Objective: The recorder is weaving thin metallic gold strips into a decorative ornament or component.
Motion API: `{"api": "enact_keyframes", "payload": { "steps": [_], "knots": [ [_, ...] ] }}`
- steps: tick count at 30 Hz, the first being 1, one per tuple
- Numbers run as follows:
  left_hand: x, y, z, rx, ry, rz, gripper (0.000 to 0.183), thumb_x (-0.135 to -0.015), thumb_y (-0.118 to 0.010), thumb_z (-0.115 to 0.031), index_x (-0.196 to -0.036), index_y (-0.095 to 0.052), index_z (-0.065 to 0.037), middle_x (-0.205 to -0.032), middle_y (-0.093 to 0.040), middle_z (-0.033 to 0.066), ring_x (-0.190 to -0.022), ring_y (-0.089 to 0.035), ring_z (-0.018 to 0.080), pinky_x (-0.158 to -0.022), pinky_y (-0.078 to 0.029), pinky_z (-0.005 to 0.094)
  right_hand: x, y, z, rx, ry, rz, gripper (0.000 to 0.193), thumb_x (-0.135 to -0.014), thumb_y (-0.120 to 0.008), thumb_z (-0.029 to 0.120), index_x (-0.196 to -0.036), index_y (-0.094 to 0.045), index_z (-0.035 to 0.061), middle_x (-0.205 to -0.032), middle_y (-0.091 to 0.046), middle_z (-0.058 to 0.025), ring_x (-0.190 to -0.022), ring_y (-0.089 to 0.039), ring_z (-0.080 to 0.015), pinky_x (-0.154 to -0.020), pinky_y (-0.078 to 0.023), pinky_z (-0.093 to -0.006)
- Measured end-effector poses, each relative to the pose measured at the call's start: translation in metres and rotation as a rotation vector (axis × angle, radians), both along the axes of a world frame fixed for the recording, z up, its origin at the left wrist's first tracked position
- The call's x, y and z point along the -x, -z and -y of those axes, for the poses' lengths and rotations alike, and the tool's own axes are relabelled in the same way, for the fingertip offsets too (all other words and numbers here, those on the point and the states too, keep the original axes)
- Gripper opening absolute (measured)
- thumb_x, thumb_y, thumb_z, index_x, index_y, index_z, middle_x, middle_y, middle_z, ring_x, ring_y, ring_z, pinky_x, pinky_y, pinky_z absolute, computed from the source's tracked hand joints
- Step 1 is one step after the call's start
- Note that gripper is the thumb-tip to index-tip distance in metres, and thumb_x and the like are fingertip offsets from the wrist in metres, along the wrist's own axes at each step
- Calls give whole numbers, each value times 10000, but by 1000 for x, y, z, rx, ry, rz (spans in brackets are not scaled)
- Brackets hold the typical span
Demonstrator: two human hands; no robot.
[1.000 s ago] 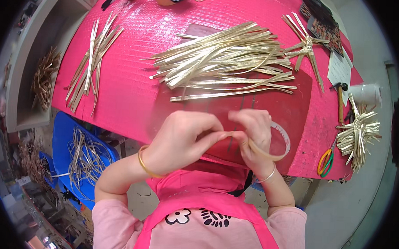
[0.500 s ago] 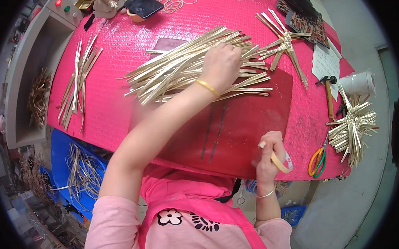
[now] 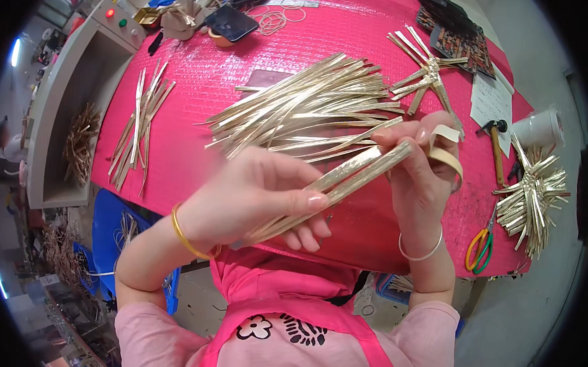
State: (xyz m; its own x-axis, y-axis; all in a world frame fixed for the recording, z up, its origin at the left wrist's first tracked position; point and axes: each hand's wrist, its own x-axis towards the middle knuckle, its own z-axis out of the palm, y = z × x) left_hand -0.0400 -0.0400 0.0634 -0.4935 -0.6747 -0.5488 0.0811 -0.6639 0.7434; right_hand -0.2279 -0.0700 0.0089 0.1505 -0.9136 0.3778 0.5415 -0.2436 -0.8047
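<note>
A few flat gold strips [image 3: 362, 170] stretch slantwise between my two hands, above the dark red mat [image 3: 377, 215]. My left hand [image 3: 258, 198] has them between its thumb and fingers near their lower end. At the upper end my right hand [image 3: 424, 159] pinches the strips with fingertips and thumb. A ring of cream tape [image 3: 449, 162], with a loose end sticking up, hangs on that same hand. Just beyond, a thick heap of gold strips [image 3: 309, 106] lies on the mat and the pink table cover [image 3: 200, 93].
A smaller strip bundle [image 3: 140, 129] lies at left. To the right are a tied gold strip cluster [image 3: 429, 70], a bushy bundle [image 3: 535, 198], a hammer [image 3: 496, 148] and scissors [image 3: 481, 245]. A dark tray [image 3: 231, 21] sits at the back; a blue tub [image 3: 108, 209] stands beside the table.
My left hand has come back from the heap with gold strips. My right hand has risen from the mat's near edge and now pinches their upper end, still carrying the tape.
</note>
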Motion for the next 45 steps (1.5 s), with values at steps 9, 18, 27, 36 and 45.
{"api": "enact_keyframes", "payload": {
  "steps": [9, 18, 27, 36, 45],
  "knots": [
    [-15, 21, -34, 57, -126, -7, 274, -795, -524, -75, -1020, -498, 79, -812, -605, 146, -734, -600, 173, -660, -482, 236, -22, 9, -20, -71, -202, 105, 269, -698, -611, -46, -846, -406, 46, -777, -536, -85, -723, -537, -125, -650, -444, -203],
    [3, 54, -37, 296, -245, -171, 314, -849, -445, -116, -1113, -447, 54, -919, -567, 127, -768, -562, 164, -649, -458, 260, -38, 23, -29, -141, 163, -125, 250, -706, -597, -66, -872, -440, 36, -813, -535, -47, -729, -510, -77, -652, -423, -192],
    [11, 54, -35, 351, -283, -102, 274, -860, -439, -148, -1059, -482, 35, -804, -591, 108, -721, -587, 147, -615, -473, 230, -37, 19, -29, -105, 166, -125, 290, -693, -607, -70, -900, -429, 27, -834, -546, -72, -730, -533, -97, -649, -440, -200],
    [13, 52, -34, 224, -287, -194, 293, -868, -416, -153, -1092, -457, 32, -861, -582, 129, -752, -591, 165, -629, -473, 233, -34, 18, -24, 3, 198, -151, 311, -682, -613, -81, -902, -417, 20, -827, -553, -93, -723, -551, -113, -643, -453, -206],
    [15, 59, -34, 344, -271, -173, 302, -864, -428, -150, -1100, -455, 36, -845, -585, 134, -726, -590, 166, -630, -477, 241, -34, 17, -25, -23, 222, -177, 327, -679, -618, -76, -907, -407, 27, -818, -551, -93, -720, -552, -110, -628, -447, -194]
  ]
}}
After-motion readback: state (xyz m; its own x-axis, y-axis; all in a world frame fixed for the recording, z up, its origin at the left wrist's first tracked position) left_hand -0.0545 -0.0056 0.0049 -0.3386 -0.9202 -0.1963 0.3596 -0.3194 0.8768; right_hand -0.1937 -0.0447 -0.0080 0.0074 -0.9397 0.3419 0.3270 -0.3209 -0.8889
